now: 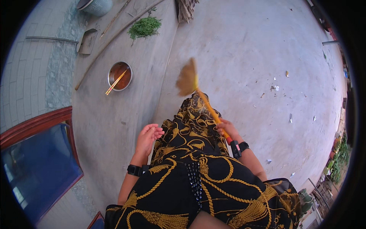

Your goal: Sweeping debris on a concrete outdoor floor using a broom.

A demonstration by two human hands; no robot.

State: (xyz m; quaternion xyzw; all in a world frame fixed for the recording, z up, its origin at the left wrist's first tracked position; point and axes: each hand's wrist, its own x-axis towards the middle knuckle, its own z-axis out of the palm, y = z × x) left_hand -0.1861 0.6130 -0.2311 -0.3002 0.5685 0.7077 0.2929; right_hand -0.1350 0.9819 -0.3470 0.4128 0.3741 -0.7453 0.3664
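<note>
My right hand [226, 128] is wrapped round the orange handle of a broom [207, 105]. The broom's tan bristle head [187, 78] is raised in front of my patterned clothing, pointing away from me and slightly blurred. My left hand [149, 137] hangs at my left side with its fingers loosely bent and nothing visible in it. Bits of litter [274, 88] lie scattered over the concrete floor [236, 49] to the right. A dark band circles each wrist.
On the raised ledge at left stands a metal pot [131, 78] with reddish contents and chopsticks [116, 82] across it. Beyond are a green plant bunch [145, 27], a long stick [103, 53], a dustpan [87, 41] and a bucket [97, 7]. A red-framed window [42, 168] is lower left.
</note>
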